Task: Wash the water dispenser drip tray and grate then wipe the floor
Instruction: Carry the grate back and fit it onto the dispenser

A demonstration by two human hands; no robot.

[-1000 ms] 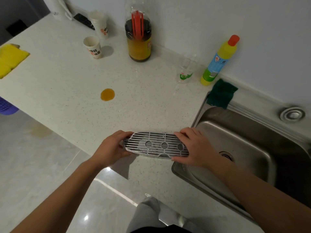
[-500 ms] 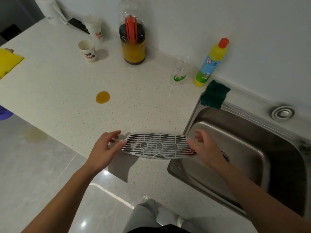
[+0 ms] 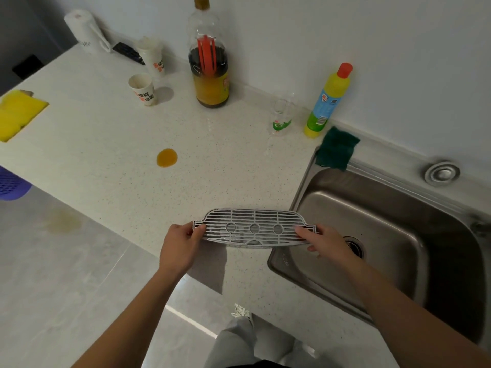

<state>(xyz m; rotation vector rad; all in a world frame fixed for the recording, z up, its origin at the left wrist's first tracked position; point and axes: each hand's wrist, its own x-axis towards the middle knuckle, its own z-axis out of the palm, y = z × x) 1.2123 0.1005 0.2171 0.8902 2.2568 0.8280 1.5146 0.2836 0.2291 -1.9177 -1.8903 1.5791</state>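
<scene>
The grey slotted grate on its drip tray [image 3: 253, 227] is held level over the white counter's front edge, just left of the steel sink [image 3: 393, 227]. My left hand [image 3: 180, 247] pinches its left end tab. My right hand [image 3: 325, 241] grips the right end, over the sink's near-left corner. The tray under the grate shows only through the slots. A brownish stain [image 3: 62, 221] marks the pale floor at the left.
On the counter [image 3: 106, 144] stand a big dark bottle [image 3: 210, 73], a yellow detergent bottle [image 3: 328, 102], a clear cup [image 3: 281, 115], two paper cups [image 3: 142, 90] and an orange spill [image 3: 166, 158]. A green scouring pad [image 3: 336, 148] lies on the sink rim, a yellow cloth [image 3: 17, 114] far left.
Both hands briefly came off the grate's ends half a second ago; now they grip the two end tabs again and the grate sits slightly nearer the sink.
</scene>
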